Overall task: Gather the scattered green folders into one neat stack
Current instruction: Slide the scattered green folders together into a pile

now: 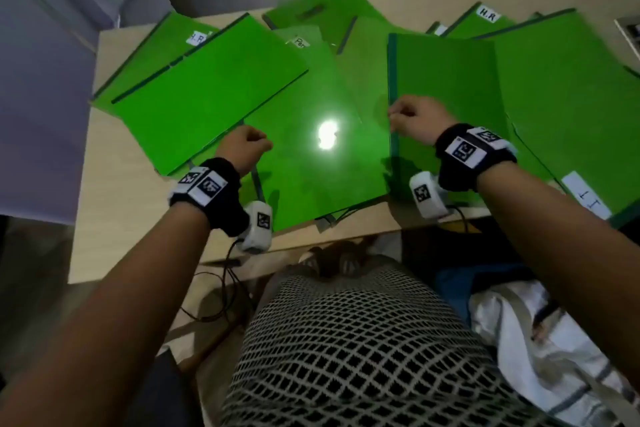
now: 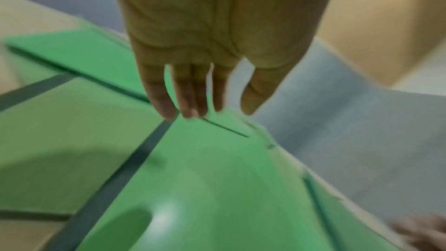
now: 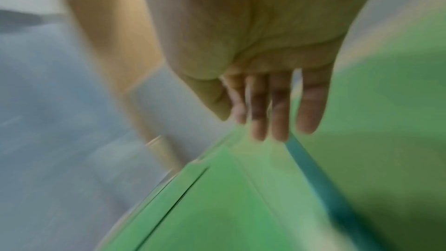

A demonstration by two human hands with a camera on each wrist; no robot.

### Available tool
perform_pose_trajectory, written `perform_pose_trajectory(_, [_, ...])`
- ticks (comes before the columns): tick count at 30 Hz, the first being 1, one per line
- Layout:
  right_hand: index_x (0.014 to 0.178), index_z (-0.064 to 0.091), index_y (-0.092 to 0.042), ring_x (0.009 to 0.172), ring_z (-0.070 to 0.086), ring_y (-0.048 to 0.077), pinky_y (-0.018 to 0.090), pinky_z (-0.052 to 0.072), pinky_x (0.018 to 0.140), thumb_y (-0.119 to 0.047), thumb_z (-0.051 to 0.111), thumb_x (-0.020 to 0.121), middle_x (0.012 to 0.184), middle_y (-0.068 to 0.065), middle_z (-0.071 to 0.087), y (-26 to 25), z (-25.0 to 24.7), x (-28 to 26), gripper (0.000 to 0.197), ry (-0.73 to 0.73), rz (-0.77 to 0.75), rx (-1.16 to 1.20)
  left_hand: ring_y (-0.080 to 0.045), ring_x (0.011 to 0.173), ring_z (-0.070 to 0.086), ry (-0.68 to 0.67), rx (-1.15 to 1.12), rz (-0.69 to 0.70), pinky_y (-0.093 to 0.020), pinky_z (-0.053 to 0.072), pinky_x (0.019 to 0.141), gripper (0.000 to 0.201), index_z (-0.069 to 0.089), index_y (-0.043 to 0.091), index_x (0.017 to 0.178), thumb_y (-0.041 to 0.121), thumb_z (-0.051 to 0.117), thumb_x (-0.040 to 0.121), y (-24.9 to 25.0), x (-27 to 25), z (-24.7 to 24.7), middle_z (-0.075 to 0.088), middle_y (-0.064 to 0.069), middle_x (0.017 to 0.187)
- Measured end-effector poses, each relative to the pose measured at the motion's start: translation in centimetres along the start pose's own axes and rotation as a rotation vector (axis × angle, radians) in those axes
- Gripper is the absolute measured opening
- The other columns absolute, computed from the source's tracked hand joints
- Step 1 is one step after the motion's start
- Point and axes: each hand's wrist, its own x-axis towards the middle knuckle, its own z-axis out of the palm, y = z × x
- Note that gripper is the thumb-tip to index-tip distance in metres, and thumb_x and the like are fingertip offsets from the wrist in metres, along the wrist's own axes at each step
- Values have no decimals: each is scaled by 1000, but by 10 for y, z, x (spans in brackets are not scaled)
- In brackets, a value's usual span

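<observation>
Green folders point(image 1: 214, 80) lie fanned across the tan table point(image 1: 104, 211), overlapping from far left to near right. I see my left hand point(image 1: 242, 147) at the left edge of the centre folder point(image 1: 311, 163), fingers point(image 2: 190, 102) pointing down, tips touching the folder surface where two edges meet; grip unclear through the blur. My right hand point(image 1: 415, 118) sits on the dark spine point(image 1: 393, 80) of the right-hand folder point(image 1: 446, 80), fingers point(image 3: 280, 114) extended, tips at the spine. Some folders carry white labels point(image 1: 488, 14). Black wrist straps on both arms.
</observation>
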Motion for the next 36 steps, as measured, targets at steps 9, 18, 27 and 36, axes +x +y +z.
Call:
perform_pose_trajectory(9, [141, 35, -1, 129, 46, 34, 39, 42, 102, -31, 62, 91, 144, 18, 43, -16, 55, 40, 65, -47, 312, 78, -38, 148, -8, -184, 689, -97, -54, 17, 118, 109, -10, 14, 154, 63, 56, 83, -28, 25, 49, -20, -15, 160])
perform_pose_trajectory(18, [136, 44, 3, 118, 54, 35, 39, 46, 94, -27, 66, 89, 137, 21, 51, 1, 41, 52, 60, -18, 515, 143, -35, 149, 11, -304, 737, 79, -51, 23, 117, 101, 6, 17, 155, 64, 57, 82, -19, 18, 45, -1, -14, 162])
perform_pose_trajectory(27, [111, 59, 0, 89, 50, 24, 42, 47, 89, -24, 60, 92, 91, 16, 55, 11, 40, 51, 30, -58, 490, 243, -35, 149, 8, 42, 806, -59, -57, 17, 116, 91, 11, 14, 154, 49, 61, 87, -17, 95, -35, 6, -13, 162])
perform_pose_trajectory(36, [131, 46, 10, 119, 51, 37, 38, 42, 95, -14, 39, 100, 137, 28, 47, 2, 37, 58, 40, -35, 461, 110, -37, 133, 44, -155, 876, 84, -44, 40, 104, 84, 25, 7, 150, 65, 41, 90, 18, 72, 18, 33, -21, 153])
